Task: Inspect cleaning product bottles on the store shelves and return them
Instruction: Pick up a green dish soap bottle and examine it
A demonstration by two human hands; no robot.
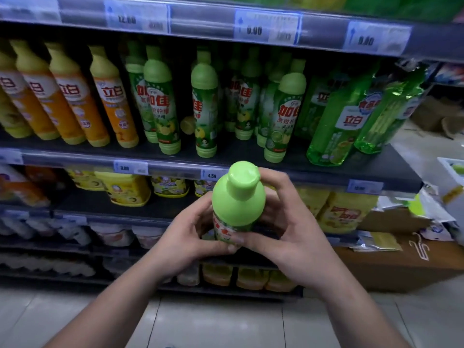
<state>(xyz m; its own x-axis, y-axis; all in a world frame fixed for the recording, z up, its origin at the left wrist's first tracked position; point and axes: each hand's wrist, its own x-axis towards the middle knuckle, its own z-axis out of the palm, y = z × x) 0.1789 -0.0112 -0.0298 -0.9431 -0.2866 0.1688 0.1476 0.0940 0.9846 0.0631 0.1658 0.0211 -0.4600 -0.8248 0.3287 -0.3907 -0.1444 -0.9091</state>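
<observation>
A light green detergent bottle (238, 199) with a rounded green cap stands upright in front of me, off the shelf. My left hand (185, 237) grips its lower body from the left, fingers curled round the label. My right hand (288, 227) wraps it from the right, thumb across the front and fingers behind the neck. Most of the red and green label is hidden by my fingers. On the middle shelf (226, 159) behind it stand matching green bottles (204, 106), with a gap between two of them.
Orange bottles (72, 96) line the shelf's left part, and clear green bottles (336, 116) lean at its right end. Yellow refill pouches (128, 189) fill the shelf below. Cardboard boxes (401, 257) with loose packets stand at the right. Pale floor tiles (226, 322) lie underfoot.
</observation>
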